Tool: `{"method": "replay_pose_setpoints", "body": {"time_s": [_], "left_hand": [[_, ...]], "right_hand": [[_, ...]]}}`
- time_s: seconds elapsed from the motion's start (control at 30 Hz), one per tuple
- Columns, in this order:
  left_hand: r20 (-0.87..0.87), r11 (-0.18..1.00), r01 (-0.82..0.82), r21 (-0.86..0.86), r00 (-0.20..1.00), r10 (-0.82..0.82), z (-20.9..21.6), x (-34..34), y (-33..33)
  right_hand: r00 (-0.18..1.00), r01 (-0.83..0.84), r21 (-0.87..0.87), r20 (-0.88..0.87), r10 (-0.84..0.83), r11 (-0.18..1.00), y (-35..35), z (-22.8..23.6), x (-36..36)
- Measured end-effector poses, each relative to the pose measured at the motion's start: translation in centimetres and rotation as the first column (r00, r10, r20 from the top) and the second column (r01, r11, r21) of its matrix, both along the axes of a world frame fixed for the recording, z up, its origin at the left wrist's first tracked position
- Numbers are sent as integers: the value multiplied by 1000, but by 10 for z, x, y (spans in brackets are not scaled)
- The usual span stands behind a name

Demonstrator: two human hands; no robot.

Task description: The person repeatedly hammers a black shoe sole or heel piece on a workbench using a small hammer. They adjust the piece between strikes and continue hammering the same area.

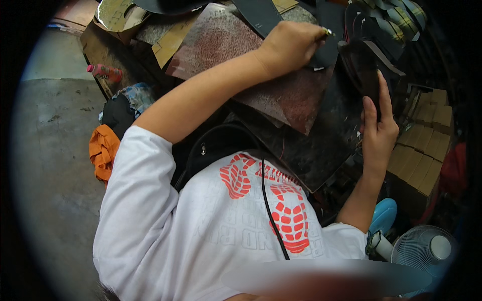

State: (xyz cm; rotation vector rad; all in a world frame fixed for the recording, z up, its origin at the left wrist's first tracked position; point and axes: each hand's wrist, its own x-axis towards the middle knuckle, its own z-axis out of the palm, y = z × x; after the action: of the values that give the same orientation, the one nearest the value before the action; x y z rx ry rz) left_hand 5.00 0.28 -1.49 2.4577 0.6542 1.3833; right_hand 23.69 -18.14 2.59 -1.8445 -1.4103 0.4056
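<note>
Broadly, one dark, scuffed worktable (321,163) takes up the middle, its edge slanting toward the person's white shirt (145,220), which bears two coral sole prints. On it lies one reddish-brown slab (216,37), its face mottled and pebbly, angular at the corners and partly crossed by the left forearm. To the right, tan rectangular blocks (422,145) stand in tight rows, too crowded to count surely. Below them is one round fan (422,248) with a wire grille. At the left sits one crumpled orange cloth (103,150), soft and folded.

Beyond the slab's right end, one smooth, dark, curved piece (362,65), apparently leather, is held up over the table in the right hand (380,128); the thumb and a straight finger press along its lower end. The left hand (290,47), nearby and apart from it, is curled closed, gripping a small object (328,31) with a yellowish, shiny end; its kind is unclear. One pink plastic bottle (105,72) lies at the table's left.
</note>
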Motion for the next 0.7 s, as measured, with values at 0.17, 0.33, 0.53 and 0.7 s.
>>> {"method": "replay_pose_setpoints", "body": {"time_s": [0.17, 0.33, 0.53, 0.7], "left_hand": [[50, 988, -75, -136, 995, 82, -6, 1, 9], [307, 775, 132, -618, 948, 83, -11, 2, 13], [180, 998, -44, -39, 982, 50, -12, 2, 13], [201, 962, -5, -273, 978, 62, -14, 3, 16]], "right_hand": [[958, -163, -28, 236, 165, 986, 1, -11, -15], [950, -55, -54, 304, 69, 997, 5, -11, -27], [944, -51, -77, 321, 73, 996, 4, -16, -21], [943, -48, -103, 323, 79, 994, 7, -8, -29]]}}
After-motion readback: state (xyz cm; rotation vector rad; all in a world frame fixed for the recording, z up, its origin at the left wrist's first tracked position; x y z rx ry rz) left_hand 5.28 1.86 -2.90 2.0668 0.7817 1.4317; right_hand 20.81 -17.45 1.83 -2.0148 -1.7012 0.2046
